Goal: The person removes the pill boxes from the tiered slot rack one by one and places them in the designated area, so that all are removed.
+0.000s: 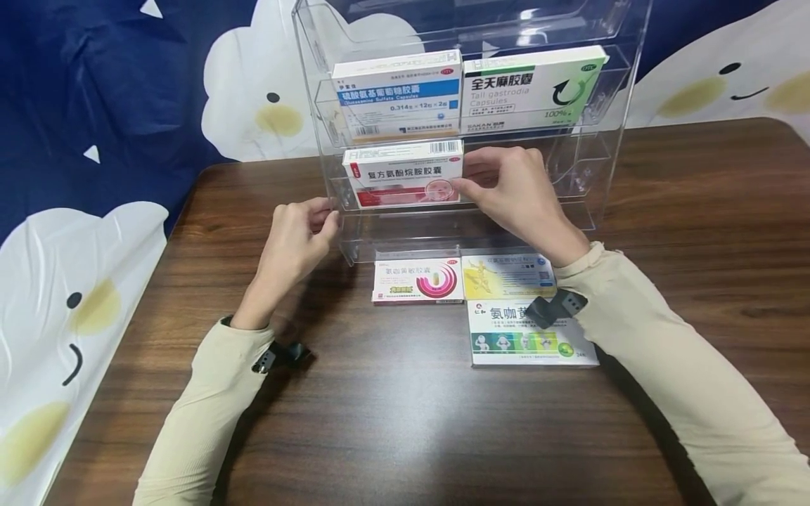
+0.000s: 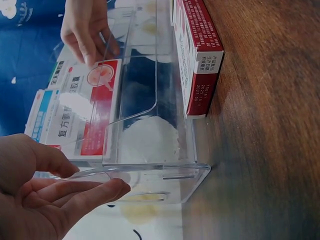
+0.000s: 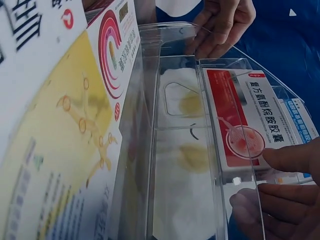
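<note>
A red-and-white medicine box [image 1: 405,177] stands upright at the left of a lower tier of a clear plastic display rack [image 1: 525,218]. My right hand [image 1: 515,190] holds this box by its right end, the thumb on its front edge; the other fingertips are partly hidden. My left hand [image 1: 294,242] grips the rack's left side edge. In the left wrist view, the left hand's thumb and fingers lie on both sides of the clear panel. A blue-and-white capsule box [image 1: 399,98] and a green-and-white capsule box [image 1: 531,91] stand on the tier above.
In front of the rack, on the wooden table [image 1: 380,422], lie a pink-and-white box [image 1: 418,280], a yellow box [image 1: 506,275] and a white-and-green box [image 1: 531,344], partly covered by the right wrist strap. A blue cloth [image 1: 95,70] with cloud faces hangs behind.
</note>
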